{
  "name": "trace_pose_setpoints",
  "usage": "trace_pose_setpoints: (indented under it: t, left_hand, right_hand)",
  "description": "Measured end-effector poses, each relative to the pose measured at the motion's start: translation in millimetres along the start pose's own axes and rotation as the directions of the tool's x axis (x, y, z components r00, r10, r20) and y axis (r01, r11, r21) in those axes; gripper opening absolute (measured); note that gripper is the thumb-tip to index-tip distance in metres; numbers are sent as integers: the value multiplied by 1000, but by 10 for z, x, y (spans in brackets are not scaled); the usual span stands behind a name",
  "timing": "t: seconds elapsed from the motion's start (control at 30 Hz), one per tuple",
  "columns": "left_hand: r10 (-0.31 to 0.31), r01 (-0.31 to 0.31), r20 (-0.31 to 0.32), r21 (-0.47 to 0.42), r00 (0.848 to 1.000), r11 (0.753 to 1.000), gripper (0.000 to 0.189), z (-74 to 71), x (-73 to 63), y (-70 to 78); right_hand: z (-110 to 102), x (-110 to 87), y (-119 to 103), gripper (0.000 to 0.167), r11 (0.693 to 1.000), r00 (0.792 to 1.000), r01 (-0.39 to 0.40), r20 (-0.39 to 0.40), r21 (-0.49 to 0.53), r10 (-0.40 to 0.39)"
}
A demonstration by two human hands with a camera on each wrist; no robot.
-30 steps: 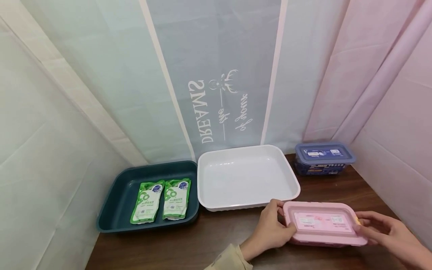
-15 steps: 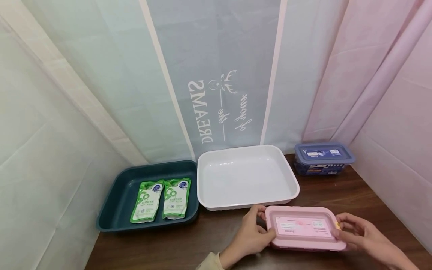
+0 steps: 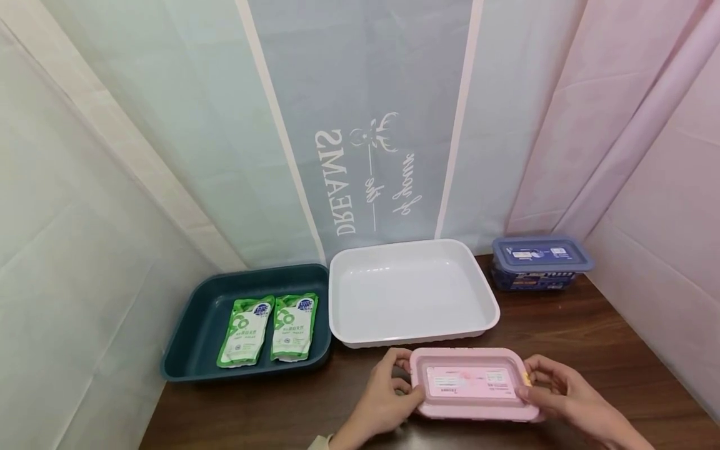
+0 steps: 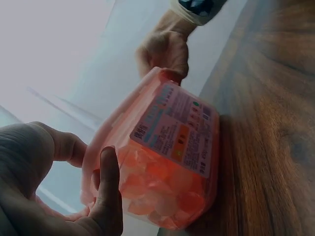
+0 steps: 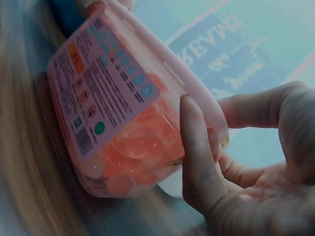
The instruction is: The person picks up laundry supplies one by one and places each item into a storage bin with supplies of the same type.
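Note:
A pink lidded plastic tub [image 3: 474,384] is held between both hands in front of the white tray. My left hand [image 3: 384,394] grips its left end at the lid's rim, thumb on the lid. At the opposite end, my right hand [image 3: 565,397] pinches the rim near a small yellow sticker. The wrist views show clear walls with round pink-orange pieces [image 4: 157,189] inside and a printed label [image 5: 101,86] on the front side. In the left wrist view the tub's base is close over the wooden table.
A white tray [image 3: 413,337] stands behind the tub. To its left, a dark teal tray [image 3: 194,325] holds two green and white pouches [image 3: 244,331]. A blue lidded tub [image 3: 540,262] sits at the back right. Fabric walls enclose the wooden table [image 3: 270,412].
Both hands have moved to the left with the pink tub, from the right side of the table to in front of the white tray. The trays, pouches and blue tub have stayed put.

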State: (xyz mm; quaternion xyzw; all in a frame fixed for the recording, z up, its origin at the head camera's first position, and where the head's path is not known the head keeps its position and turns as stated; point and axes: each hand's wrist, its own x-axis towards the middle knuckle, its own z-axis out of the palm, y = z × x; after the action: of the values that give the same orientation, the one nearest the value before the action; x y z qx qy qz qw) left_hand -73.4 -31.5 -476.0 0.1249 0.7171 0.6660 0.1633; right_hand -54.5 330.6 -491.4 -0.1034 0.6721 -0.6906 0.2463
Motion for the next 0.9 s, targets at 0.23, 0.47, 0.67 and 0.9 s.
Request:
trace_pose_setpoints:
  t: [0.23,0.47,0.67,0.9]
  left_hand:
    - [-76,76,-10,-11,997,997,47,-185,-138,16]
    - [-108,108,-24,-20,994,994,46,-259,-224,0]
    - [-111,110,-34,-21,993,994,45,-317,-291,13]
    - [-115,115,-27,-16,993,993,45,-445,-347,149]
  right_hand:
    - [177,118,-11,21,1000,999,-9,31,12,9]
    - [274,182,-1,19,999,998,54,43,-2,-53]
    - [372,209,-51,14,997,997,71,31,-22,-70]
    - [513,255,-256,13,996,999,50,-16,-67,-51]
